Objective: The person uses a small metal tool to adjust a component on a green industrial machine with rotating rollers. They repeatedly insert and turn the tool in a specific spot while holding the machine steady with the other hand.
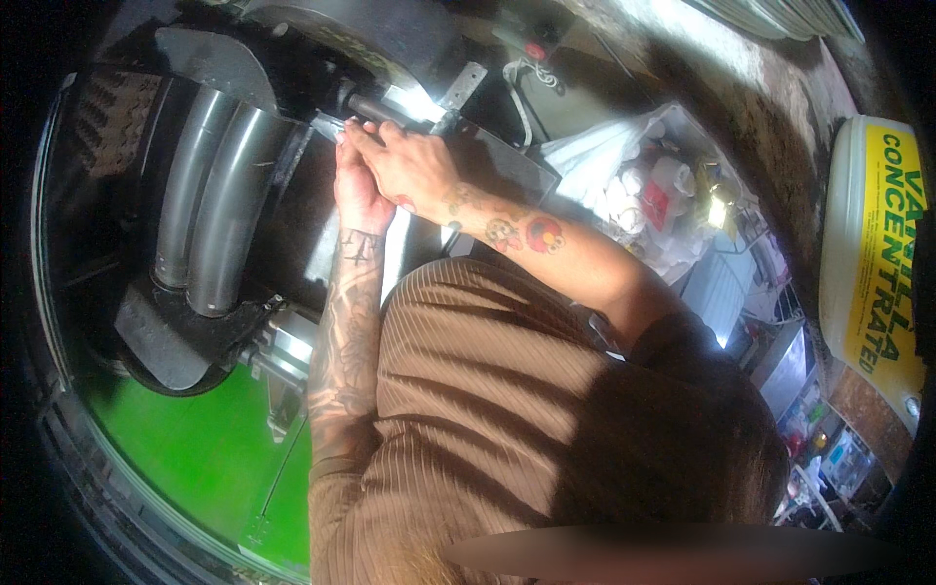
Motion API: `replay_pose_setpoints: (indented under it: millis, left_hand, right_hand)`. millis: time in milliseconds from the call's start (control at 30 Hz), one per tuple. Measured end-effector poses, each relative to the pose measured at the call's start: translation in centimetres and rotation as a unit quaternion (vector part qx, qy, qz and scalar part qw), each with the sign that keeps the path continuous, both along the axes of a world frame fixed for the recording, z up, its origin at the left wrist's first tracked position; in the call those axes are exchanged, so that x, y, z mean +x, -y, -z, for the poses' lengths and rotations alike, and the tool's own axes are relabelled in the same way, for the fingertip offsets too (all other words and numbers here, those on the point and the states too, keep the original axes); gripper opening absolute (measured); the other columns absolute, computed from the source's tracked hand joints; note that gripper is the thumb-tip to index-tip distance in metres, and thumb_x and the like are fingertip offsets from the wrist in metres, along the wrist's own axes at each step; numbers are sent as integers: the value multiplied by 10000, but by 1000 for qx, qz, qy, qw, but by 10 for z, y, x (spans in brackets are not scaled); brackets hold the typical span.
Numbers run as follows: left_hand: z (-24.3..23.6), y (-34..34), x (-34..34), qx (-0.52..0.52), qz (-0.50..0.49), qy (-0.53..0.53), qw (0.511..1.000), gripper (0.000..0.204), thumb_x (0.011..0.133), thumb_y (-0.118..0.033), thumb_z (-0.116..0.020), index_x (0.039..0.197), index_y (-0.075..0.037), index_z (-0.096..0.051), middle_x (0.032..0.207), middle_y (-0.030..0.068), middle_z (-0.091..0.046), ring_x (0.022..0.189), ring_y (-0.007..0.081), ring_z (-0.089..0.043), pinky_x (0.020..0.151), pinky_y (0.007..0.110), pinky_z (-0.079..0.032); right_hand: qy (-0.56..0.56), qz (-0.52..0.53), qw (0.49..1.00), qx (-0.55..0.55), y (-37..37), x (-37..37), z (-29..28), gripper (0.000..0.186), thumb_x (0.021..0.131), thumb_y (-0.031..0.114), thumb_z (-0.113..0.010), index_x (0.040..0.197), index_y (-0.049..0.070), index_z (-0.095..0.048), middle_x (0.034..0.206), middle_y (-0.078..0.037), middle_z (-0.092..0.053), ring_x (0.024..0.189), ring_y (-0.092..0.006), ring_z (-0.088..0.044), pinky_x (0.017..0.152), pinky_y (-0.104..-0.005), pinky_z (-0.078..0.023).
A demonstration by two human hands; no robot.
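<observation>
My left hand (361, 190) and my right hand (414, 164) meet above the machine's metal frame. The right hand lies across the left, and their fingers are drawn together at the tips. Just beyond the fingertips shows a small pale, shiny piece (329, 127); what it is, I cannot make out. My fingers hide most of whatever is between them. To the left of the hands, two polished steel rollers (229, 210) run side by side in the dark machine. A metal rod (375, 107) passes just behind the fingers.
A bright green panel (185, 458) lies at the lower left, beside a metal bracket (283, 341). On the right, a white plastic bag (634, 185) holds mixed packaging. A large tub (868, 253) with a yellow label stands at the far right. A white cable (522, 93) hangs behind.
</observation>
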State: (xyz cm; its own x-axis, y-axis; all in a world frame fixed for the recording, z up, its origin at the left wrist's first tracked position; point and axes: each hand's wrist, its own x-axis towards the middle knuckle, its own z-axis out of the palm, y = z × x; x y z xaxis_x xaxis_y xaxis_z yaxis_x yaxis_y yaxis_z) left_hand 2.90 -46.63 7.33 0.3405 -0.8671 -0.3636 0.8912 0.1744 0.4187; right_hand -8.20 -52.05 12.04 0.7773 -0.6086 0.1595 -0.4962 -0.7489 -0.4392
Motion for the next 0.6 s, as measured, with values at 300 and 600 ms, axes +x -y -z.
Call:
replay_pose_setpoints:
  millis: [300,600]
  left_hand:
    - [-23,10,16,147,16,89,985,284,1147,-285,-426,1196,-47,-574,1135,106,-669,1052,226,-654,957,392,-549]
    - [-19,4,4,145,-18,126,981,264,1144,-269,-434,1193,-44,-563,1118,102,-664,1030,217,-652,942,384,-553]
  right_hand:
    - [-26,6,992,119,14,9,-30,664,829,134,-647,1483,67,-546,1137,-213,-727,928,-359,-754,831,-481,-602]
    - [0,4,994,108,1,0,-22,687,841,122,-644,1509,42,-503,1138,-236,-714,952,-381,-746,811,-483,-600]
